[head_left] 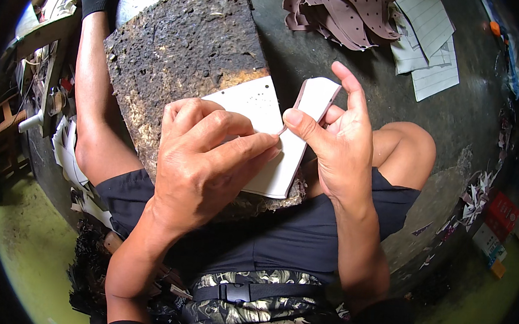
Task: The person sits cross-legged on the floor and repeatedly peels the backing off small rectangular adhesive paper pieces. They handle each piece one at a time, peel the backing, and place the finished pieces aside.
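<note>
A board with a dark, crusted surface (189, 53) lies across my lap. On it rests a white sheet (249, 97) with small dark dots, partly covered by my left hand. A white strip with a mauve edge (293, 155) stands tilted over the board's right side. My right hand (349, 145) grips this strip, thumb on its face and some fingers behind it, index finger stretched upward. My left hand (208, 152) is closed in a pinch, its fingertips at the strip's left edge. Whatever lies between those fingertips is hidden.
A pile of mauve dotted pieces (344, 13) lies on the dark floor beyond the board. Beside it are lined white papers (431, 66). Scraps (476, 194) and a red box (500, 214) are at the right. Wooden furniture (43, 38) stands at the left.
</note>
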A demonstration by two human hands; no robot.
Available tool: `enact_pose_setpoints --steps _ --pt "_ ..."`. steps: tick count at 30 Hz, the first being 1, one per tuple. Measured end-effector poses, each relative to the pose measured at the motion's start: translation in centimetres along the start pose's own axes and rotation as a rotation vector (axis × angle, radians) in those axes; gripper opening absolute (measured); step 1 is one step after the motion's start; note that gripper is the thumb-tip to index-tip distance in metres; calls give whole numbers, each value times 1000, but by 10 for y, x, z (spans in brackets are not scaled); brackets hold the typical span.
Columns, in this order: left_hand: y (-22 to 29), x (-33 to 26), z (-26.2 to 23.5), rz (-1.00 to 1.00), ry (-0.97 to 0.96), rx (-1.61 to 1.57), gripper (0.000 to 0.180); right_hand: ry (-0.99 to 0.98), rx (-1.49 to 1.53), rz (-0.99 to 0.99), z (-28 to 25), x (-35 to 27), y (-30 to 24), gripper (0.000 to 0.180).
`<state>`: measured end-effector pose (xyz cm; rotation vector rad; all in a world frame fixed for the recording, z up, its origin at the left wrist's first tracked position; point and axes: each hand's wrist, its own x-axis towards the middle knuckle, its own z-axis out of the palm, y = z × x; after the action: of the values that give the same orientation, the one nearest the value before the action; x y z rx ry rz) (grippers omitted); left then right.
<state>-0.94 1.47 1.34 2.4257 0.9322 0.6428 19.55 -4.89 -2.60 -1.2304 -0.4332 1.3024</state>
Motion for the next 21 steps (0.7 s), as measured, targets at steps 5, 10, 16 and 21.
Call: enact_pose_setpoints --steps 5,10,16,21 --pt "0 1 1 14 2 21 29 -9 -77 39 1 3 -5 99" --pt "1 0 3 16 14 32 29 19 -137 -90 15 -15 -2 100" --pt "0 -2 2 28 25 10 29 -62 -53 -46 7 -8 -5 101" --pt "-1 -4 3 22 37 -10 29 -81 -3 -39 2 0 -1 91"
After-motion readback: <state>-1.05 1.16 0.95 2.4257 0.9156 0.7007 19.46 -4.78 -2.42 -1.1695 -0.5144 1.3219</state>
